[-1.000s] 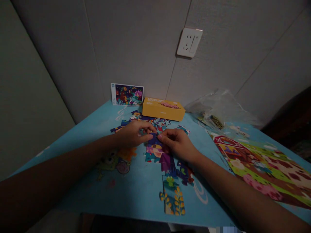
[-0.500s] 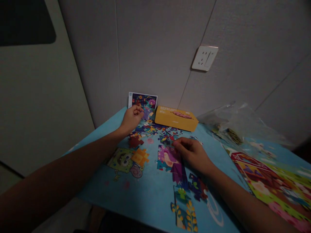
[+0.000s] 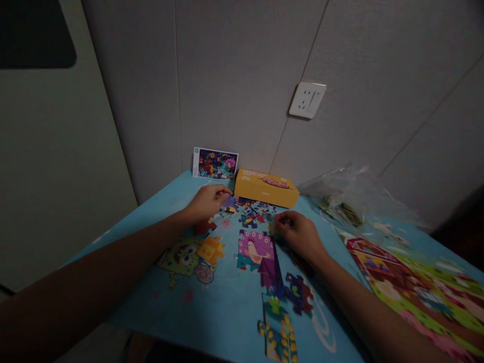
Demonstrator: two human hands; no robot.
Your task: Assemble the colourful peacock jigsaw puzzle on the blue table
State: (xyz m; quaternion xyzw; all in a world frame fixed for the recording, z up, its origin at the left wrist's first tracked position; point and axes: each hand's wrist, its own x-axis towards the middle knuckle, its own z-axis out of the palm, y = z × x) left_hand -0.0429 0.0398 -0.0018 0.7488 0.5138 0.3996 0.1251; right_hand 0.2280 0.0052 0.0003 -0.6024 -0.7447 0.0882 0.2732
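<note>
My left hand (image 3: pixel 209 201) is closed in a pinch at the left of a pile of loose jigsaw pieces (image 3: pixel 259 207). At its fingertips is a purple puzzle piece (image 3: pixel 229 203). My right hand (image 3: pixel 300 232) is also pinched, right of the pile, and a blurred greenish puzzle piece (image 3: pixel 270 225) shows at its fingertips. Below lies a joined pink-and-purple section (image 3: pixel 256 249), which runs down to pieces with a green frog and yellow leaves (image 3: pixel 280 327). Dark blue and red pieces (image 3: pixel 299 292) lie beside it. An orange piece (image 3: pixel 210 249) sits apart on the left.
A picture card (image 3: pixel 215 164) leans on the wall beside a yellow box (image 3: pixel 266 186). A clear plastic bag (image 3: pixel 363 194) with pieces inside lies at the back right. A colourful picture board (image 3: pixel 419 292) covers the right side of the blue tabletop (image 3: pixel 151 307).
My left hand has come down from in front of the picture card to the pile, and the purple piece now sits lower. My right hand has shifted slightly, with a blurred piece at its fingertips.
</note>
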